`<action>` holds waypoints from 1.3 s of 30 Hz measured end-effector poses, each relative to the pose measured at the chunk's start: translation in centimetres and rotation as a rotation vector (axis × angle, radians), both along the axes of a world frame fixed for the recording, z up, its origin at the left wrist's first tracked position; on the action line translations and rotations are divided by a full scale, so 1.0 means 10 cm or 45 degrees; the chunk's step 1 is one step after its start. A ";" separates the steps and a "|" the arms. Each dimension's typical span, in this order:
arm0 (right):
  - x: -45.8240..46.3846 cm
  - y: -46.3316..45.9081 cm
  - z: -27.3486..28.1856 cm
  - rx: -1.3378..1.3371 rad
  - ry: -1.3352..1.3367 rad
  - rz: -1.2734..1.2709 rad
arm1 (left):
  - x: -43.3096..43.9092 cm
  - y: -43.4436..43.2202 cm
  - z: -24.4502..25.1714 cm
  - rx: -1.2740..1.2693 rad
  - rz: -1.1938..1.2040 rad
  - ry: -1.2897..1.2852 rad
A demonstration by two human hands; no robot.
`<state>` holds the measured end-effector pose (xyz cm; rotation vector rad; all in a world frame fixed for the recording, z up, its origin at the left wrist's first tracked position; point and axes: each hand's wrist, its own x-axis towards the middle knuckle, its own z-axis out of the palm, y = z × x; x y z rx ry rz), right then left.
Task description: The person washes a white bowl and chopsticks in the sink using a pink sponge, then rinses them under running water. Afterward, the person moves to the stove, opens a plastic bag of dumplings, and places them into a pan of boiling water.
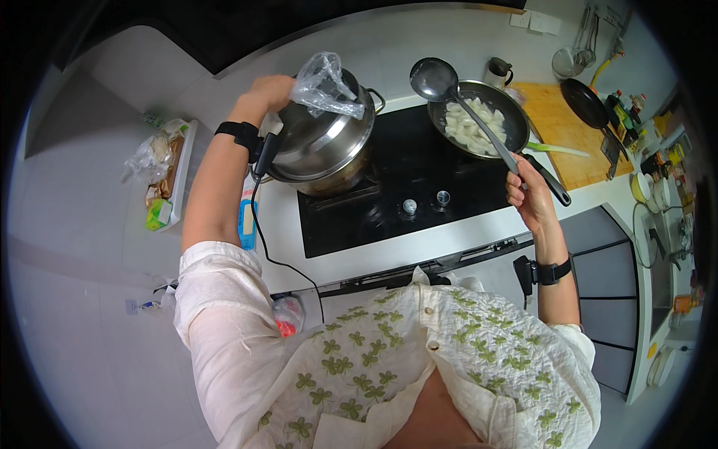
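Observation:
My left hand [272, 92] is raised over the lidded steel stockpot [328, 140] at the back left of the hob. It grips a crumpled clear plastic bag [325, 84], which partly covers the fingertips and hangs in front of the pot's lid. In my right hand [530, 193] is the handle of a dark ladle [436, 78]. The ladle's bowl is above the far-left rim of a frying pan [519, 120], and its shaft crosses over the pan. White dumplings [474, 126] sit in the pan; the ladle's shaft hides some of them.
Right of the pan, a wooden cutting board [561, 134] bears a small black frying pan [584, 104] and a green onion stalk [561, 149]. Two knobs [410, 207] stand on the black hob [359, 224]. A blue-and-white packet [247, 224] lies beside my left forearm.

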<state>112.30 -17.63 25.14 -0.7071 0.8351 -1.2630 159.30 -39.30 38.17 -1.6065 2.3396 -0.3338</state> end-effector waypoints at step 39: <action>-1.28 -0.21 0.49 -0.480 2.361 0.198 | -0.63 1.18 0.50 -0.247 0.013 1.527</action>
